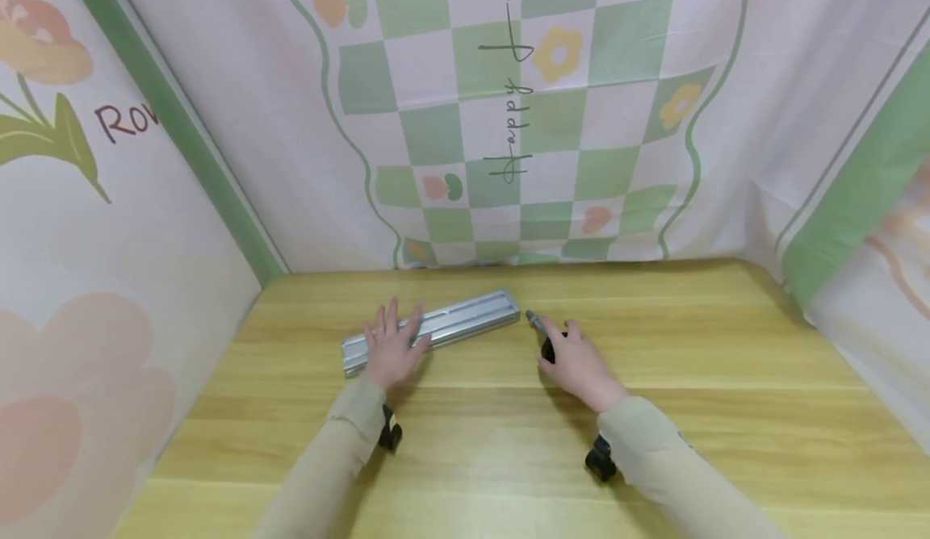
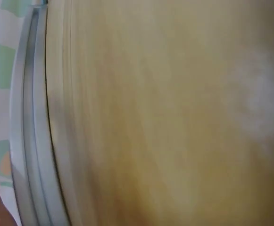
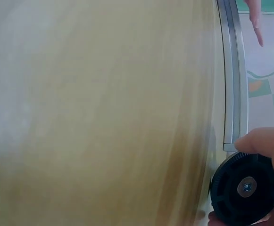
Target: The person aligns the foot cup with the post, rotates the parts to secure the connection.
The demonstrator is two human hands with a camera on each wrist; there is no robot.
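Note:
A silver aluminium profile [image 1: 465, 319] with grooves along its length lies slantwise on the wooden table. My left hand [image 1: 392, 353] is over its left part, fingers spread; in the left wrist view the profile [image 2: 30, 117] runs down the left side, with part of the hand at the edge. Just off the profile's right end, my right hand [image 1: 581, 365] holds a levelling foot [image 1: 536, 321] whose metal stem points towards the back left. Its round black base [image 3: 247, 188], with a ribbed rim and a screw in the middle, sits between thumb and fingers in the right wrist view.
The wooden table [image 1: 472, 466] ends at a hanging cloth with a green and white check [image 1: 548, 119]. A printed cloth wall [image 1: 131, 281] stands along the left, another [image 1: 872, 321] along the right. Small black wrist cameras [image 1: 600, 460] hang under both forearms.

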